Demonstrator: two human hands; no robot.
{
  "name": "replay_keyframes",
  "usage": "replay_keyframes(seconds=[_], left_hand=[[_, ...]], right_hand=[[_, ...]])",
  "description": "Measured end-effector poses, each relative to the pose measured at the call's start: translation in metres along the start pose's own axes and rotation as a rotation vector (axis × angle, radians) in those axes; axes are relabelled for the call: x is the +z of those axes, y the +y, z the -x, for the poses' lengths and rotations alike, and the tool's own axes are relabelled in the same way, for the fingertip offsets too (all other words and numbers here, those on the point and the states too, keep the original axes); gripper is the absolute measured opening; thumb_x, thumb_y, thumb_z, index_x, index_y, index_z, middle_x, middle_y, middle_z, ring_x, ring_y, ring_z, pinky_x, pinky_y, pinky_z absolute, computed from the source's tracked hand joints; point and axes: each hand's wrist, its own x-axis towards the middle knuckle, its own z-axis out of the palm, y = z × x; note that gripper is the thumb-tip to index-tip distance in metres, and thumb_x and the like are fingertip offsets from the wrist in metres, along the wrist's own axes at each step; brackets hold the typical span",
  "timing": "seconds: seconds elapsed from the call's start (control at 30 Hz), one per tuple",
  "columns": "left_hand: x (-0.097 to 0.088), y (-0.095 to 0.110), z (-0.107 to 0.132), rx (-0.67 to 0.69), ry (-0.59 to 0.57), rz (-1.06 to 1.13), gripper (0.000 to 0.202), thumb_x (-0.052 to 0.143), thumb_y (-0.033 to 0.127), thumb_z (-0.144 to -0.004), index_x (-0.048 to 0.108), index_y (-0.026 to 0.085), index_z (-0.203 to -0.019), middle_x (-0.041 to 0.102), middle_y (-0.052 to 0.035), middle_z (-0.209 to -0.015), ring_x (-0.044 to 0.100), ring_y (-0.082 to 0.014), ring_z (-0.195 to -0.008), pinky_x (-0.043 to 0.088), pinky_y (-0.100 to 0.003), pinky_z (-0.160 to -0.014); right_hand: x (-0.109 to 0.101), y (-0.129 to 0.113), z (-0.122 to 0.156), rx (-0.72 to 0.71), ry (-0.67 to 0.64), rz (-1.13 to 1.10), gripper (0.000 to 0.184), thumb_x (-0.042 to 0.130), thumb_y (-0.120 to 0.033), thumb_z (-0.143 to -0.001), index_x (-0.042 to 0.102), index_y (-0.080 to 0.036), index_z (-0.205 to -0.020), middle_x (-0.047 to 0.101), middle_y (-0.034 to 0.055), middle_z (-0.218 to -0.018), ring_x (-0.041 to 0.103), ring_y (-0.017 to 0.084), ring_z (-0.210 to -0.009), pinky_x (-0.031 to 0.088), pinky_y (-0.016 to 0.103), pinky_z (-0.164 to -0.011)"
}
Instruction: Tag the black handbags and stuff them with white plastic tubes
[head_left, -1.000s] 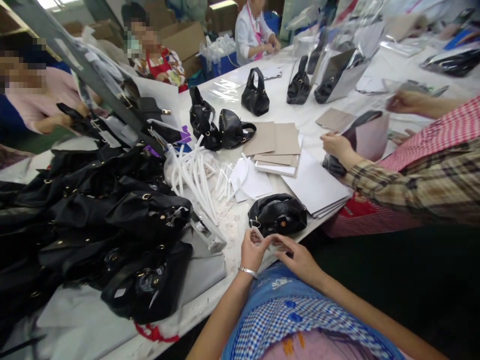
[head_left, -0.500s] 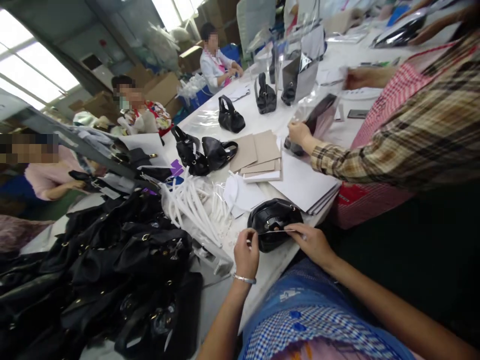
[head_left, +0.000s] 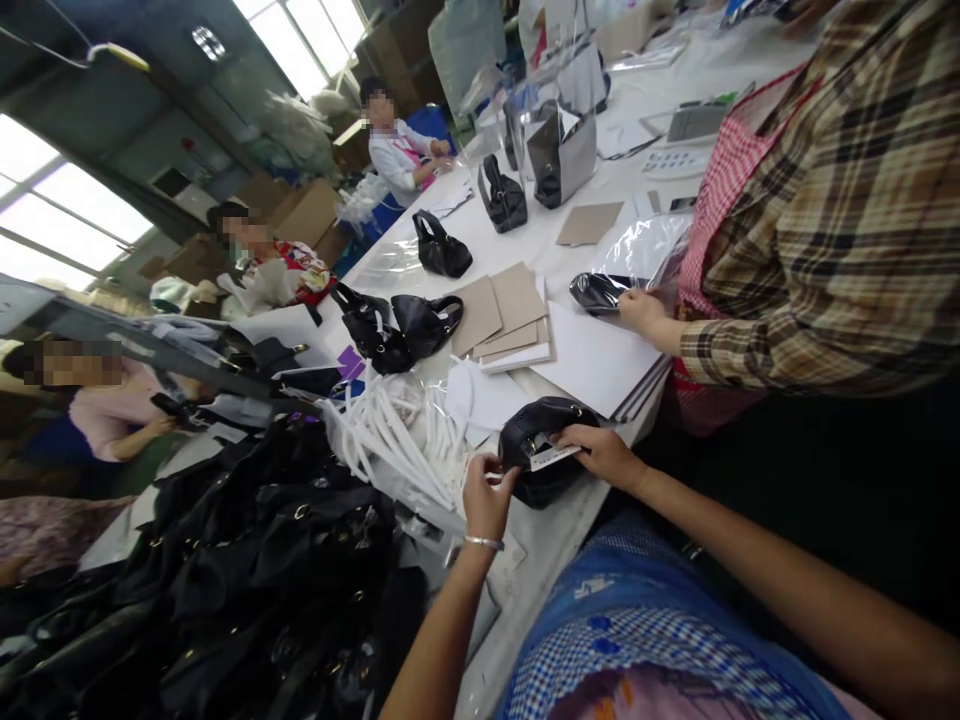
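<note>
Black handbag (head_left: 547, 430) lies at the near edge of the table (head_left: 540, 545). The left hand (head_left: 486, 495) has its fingers clamped on the handbag's side, and the right hand (head_left: 600, 455) pinches a white tag (head_left: 553, 457) against its top. White tubes (head_left: 390, 430) lie just beside.

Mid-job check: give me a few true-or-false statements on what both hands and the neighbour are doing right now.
The right hand holds a white tag against the small black handbag. True.
The left hand rests on the big pile of bags. False: it is at the handbag's left edge.
White tubes lie left of the handbag. True.
The co-worker's hand holds a brown card sheet. False: it holds a black bag in clear plastic.
</note>
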Motion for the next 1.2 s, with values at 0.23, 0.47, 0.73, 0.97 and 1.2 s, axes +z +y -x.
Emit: replay_keyframes(seconds=[0.23, 0.47, 0.73, 0.97, 1.2], left_hand=[[0.022, 0.001, 0.039, 0.402, -0.126, -0.211, 0.037, 0.043, 0.016, -0.09, 0.051, 0.024, -0.125, 0.059, -0.0081, -0.122, 0.058, -0.0167, -0.111, 0.05, -0.03, -0.094], [0.046, 0.011, 0.02, 0.267, -0.198, -0.516, 0.029, 0.044, 0.025, -0.092, 0.058, 0.026, -0.118, 0.066, -0.0073, -0.114, 0.066, -0.0191, -0.095, 0.055, -0.028, -0.075], [0.051, 0.011, 0.018, 0.123, -0.292, -0.517, 0.035, 0.043, 0.038, -0.091, 0.057, 0.025, -0.12, 0.07, -0.0106, -0.101, 0.066, -0.0206, -0.078, 0.047, -0.026, -0.063], [0.055, -0.005, 0.001, -0.008, 0.048, -0.418, 0.03, 0.044, 0.034, -0.09, 0.064, 0.025, -0.11, 0.071, -0.008, -0.1, 0.066, -0.0186, -0.081, 0.045, -0.025, -0.067], [0.049, 0.013, -0.012, 0.053, -0.129, -0.62, 0.028, 0.043, 0.028, -0.09, 0.06, 0.022, -0.112, 0.067, -0.0101, -0.107, 0.066, -0.0208, -0.082, 0.048, -0.028, -0.065]], right_hand=[[-0.011, 0.004, -0.01, -0.376, -0.152, 0.328, 0.028, 0.044, -0.016, -0.09, 0.065, -0.02, -0.107, 0.069, 0.0073, -0.103, 0.063, 0.017, -0.094, 0.051, 0.032, -0.085], [-0.007, 0.012, -0.008, -0.313, -0.048, 0.289, 0.031, 0.04, -0.01, -0.088, 0.063, -0.019, -0.109, 0.066, 0.0077, -0.11, 0.06, 0.017, -0.103, 0.047, 0.035, -0.094], [0.011, 0.003, 0.019, 0.31, 0.215, 0.132, 0.026, 0.05, -0.015, -0.08, 0.051, -0.02, -0.105, 0.061, 0.0072, -0.107, 0.06, 0.021, -0.097, 0.049, 0.037, -0.088], [0.002, -0.02, 0.02, 0.045, -0.092, 0.46, 0.021, 0.052, -0.021, -0.087, 0.061, -0.025, -0.105, 0.057, 0.0061, -0.124, 0.05, 0.026, -0.113, 0.041, 0.042, -0.092], [0.026, -0.041, -0.011, 0.145, -0.338, 0.659, 0.044, 0.06, -0.033, -0.082, 0.053, -0.018, -0.122, 0.059, 0.0141, -0.119, 0.064, 0.022, -0.077, 0.047, 0.029, -0.061]])
